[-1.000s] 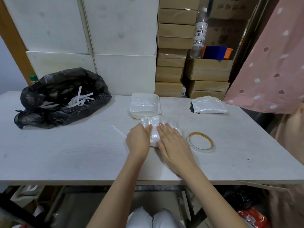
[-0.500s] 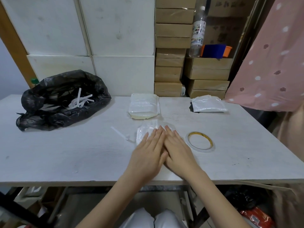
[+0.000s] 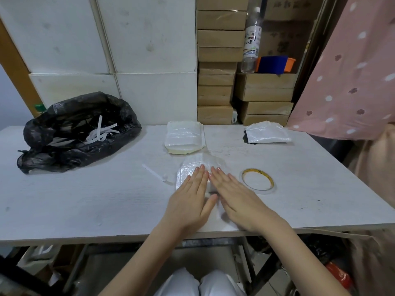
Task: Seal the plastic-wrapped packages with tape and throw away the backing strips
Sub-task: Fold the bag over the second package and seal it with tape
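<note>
Head view: the package [image 3: 197, 167], near the bench's front edge, is pressed flat under both hands. Left hand [image 3: 190, 201], a fist a second ago, now lies outstretched beside the right hand [image 3: 237, 201]; sealing seems nearly done. A backing strip [image 3: 155, 173] awaits the black bag [image 3: 70, 133].

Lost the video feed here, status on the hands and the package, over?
Left hand and right hand flat, pressing the package. Loose backing strip on the table, not binned. Tape roll beside the right hand. Nothing blocking.
</note>
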{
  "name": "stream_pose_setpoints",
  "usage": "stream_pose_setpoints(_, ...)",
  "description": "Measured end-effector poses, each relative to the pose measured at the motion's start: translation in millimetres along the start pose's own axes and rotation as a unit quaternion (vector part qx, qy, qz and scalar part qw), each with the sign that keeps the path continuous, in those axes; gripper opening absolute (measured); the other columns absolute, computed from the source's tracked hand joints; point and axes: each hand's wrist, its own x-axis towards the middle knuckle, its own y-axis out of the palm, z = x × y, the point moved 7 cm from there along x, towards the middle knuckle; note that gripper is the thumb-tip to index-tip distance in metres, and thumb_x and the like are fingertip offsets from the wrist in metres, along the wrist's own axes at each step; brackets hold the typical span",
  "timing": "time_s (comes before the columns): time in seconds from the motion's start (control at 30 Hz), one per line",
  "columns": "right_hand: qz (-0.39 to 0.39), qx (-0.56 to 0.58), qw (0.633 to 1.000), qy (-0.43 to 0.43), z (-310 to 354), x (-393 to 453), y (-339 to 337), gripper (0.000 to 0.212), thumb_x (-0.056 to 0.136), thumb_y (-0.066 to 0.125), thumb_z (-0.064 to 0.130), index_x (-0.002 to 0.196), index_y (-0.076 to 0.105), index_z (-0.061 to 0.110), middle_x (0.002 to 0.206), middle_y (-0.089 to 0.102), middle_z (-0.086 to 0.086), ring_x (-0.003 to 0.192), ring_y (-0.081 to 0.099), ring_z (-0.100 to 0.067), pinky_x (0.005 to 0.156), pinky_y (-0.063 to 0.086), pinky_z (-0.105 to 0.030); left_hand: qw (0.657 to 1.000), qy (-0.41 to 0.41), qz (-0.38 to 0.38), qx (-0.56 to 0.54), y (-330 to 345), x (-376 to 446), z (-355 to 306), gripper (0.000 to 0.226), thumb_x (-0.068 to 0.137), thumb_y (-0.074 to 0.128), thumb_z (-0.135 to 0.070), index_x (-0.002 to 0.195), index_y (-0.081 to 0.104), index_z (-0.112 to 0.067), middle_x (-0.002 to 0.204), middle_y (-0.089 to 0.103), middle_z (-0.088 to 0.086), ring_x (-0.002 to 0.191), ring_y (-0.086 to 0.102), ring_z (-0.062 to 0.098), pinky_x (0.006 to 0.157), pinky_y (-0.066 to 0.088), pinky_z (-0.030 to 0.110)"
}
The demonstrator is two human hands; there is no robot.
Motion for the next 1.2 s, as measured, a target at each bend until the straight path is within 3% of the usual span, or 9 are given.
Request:
stream_pose_setpoints(0.17,-0.003,0.036,0.999,0.017,-3,-1,8,0.083,0.067,-0.002,0.037,0.148,-0.006,0.019,0.153,-0.017,0.011,0.14,-0.016,0.001,0.112,-0.013,-0.015,0.994,-0.019,0.054,-0.089,1,6,3,0.063,0.094,0.011,-0.047,0.148,-0.005,-0.018,0.146,-0.019,-0.014,0.141,-0.014,0.002,0.111,-0.01,0.015)
stream_pose_setpoints(0.3,-0.001,0.045,0.999,0.026,0,-2,6,0.068,0.085,0.018,0.019,0.15,-0.002,0.018,0.155,-0.015,0.008,0.138,-0.017,0.003,0.112,-0.012,-0.014,0.889,-0.108,0.047,-0.443,-26,-3,26,0.051,0.1,0.037,-0.031,0.147,0.017,-0.032,0.152,0.008,-0.024,0.141,0.007,-0.006,0.114,0.006,0.018)
stream_pose_setpoints(0.47,0.005,0.063,0.998,0.027,2,-4,2,0.074,0.089,0.032,-0.001,0.149,-0.004,0.022,0.15,-0.021,0.016,0.134,-0.019,0.007,0.114,-0.001,-0.013,0.997,0.067,0.029,0.0,-20,-19,23,0.078,0.084,-0.003,-0.064,0.147,-0.008,-0.017,0.154,-0.014,-0.007,0.142,-0.015,0.003,0.112,-0.014,0.014)
stream_pose_setpoints(0.63,0.016,0.071,0.997,0.025,4,-4,6,0.074,0.09,0.033,0.0,0.148,-0.006,0.023,0.15,-0.021,0.017,0.135,-0.019,0.006,0.114,-0.001,-0.014,0.997,0.041,0.067,0.011,1,-21,30,0.089,0.078,-0.014,-0.068,0.147,-0.009,-0.013,0.153,-0.019,-0.002,0.143,-0.017,0.008,0.114,-0.014,0.018)
stream_pose_setpoints(0.7,0.022,0.073,0.997,0.023,4,-3,4,0.068,0.094,0.034,0.008,0.149,-0.003,0.023,0.151,-0.019,0.017,0.136,-0.017,0.007,0.115,-0.002,-0.016,0.997,0.051,0.035,0.044,-8,-16,28,0.085,0.087,-0.005,-0.063,0.148,0.02,-0.008,0.156,0.01,0.006,0.145,0.015,0.014,0.117,0.01,0.022)
stream_pose_setpoints(0.77,0.014,0.068,0.997,0.028,2,0,-4,0.057,0.098,0.032,0.017,0.15,0.009,0.022,0.154,-0.006,0.017,0.14,-0.007,0.004,0.115,0.002,-0.017,0.996,0.06,-0.042,0.053,-26,-6,26,0.063,0.097,0.019,-0.049,0.116,0.065,-0.009,0.127,0.061,0.01,0.112,0.062,0.024,0.094,0.048,0.034)
stream_pose_setpoints(0.87,-0.034,0.023,0.999,0.03,-1,13,-27,0.039,0.1,0.034,0.025,0.136,0.045,0.02,0.148,0.036,0.01,0.137,0.03,-0.01,0.107,0.026,-0.027,0.992,0.028,-0.118,0.021,-61,21,29,0.032,0.085,0.052,-0.042,0.079,0.07,-0.016,0.102,0.066,0.006,0.092,0.064,0.027,0.077,0.048,0.033)
stream_pose_setpoints(1.0,-0.03,0.029,0.998,0.04,-9,44,-45,0.031,0.089,0.054,0.023,0.12,0.056,0.017,0.123,0.05,0.001,0.117,0.044,-0.019,0.095,0.036,-0.028,0.996,-0.026,0.083,0.021,-53,70,35,0.08,0.071,0.072,-0.052,0.134,0.043,-0.011,0.142,0.041,0.009,0.129,0.039,0.026,0.103,0.033,0.032)
stream_pose_setpoints(1.2,0.138,0.106,0.976,0.128,-36,68,-55,0.094,0.073,0.075,0.041,0.146,0.019,0.023,0.147,0.032,0.003,0.124,0.041,-0.016,0.105,0.036,-0.032,0.979,-0.054,0.194,0.04,-42,94,44,0.095,0.062,0.075,-0.06,0.138,0.038,-0.017,0.129,0.048,0.002,0.117,0.048,0.025,0.091,0.039,0.031)
